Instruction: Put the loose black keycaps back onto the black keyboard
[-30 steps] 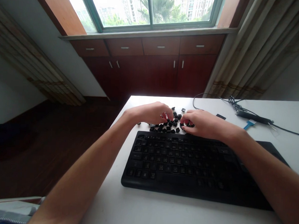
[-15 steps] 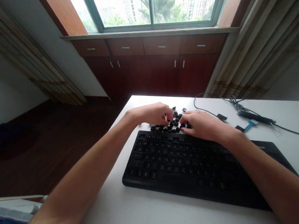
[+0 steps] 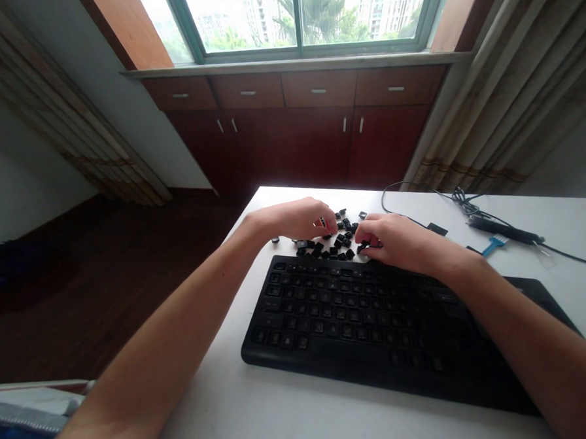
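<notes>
A loose heap of black keycaps [image 3: 338, 241] lies on the white table, just beyond the far edge of a black keyboard [image 3: 316, 348]. The keyboard shows many square sockets without caps. My left hand [image 3: 310, 219] is at the heap's left side, its thumb and fingers curled together around a dark keycap [image 3: 327, 236]. On the right side of the heap, my right hand [image 3: 383, 236] pinches a black keycap [image 3: 363, 247] between thumb and fingers. My right forearm passes over the keyboard's right part and hides some of it.
Right of the heap, a blue brush [image 3: 495, 244] lies near a black handled tool [image 3: 506, 229] with a coiled cable [image 3: 463, 201]. A flat black piece [image 3: 436, 229] is close by. The white table [image 3: 283, 402] has its left edge beneath my left forearm.
My left hand has lifted slightly away from the keycaps, uncovering more of the heap. My right hand's fingers have drawn closer together on a keycap. The view has shifted slightly.
</notes>
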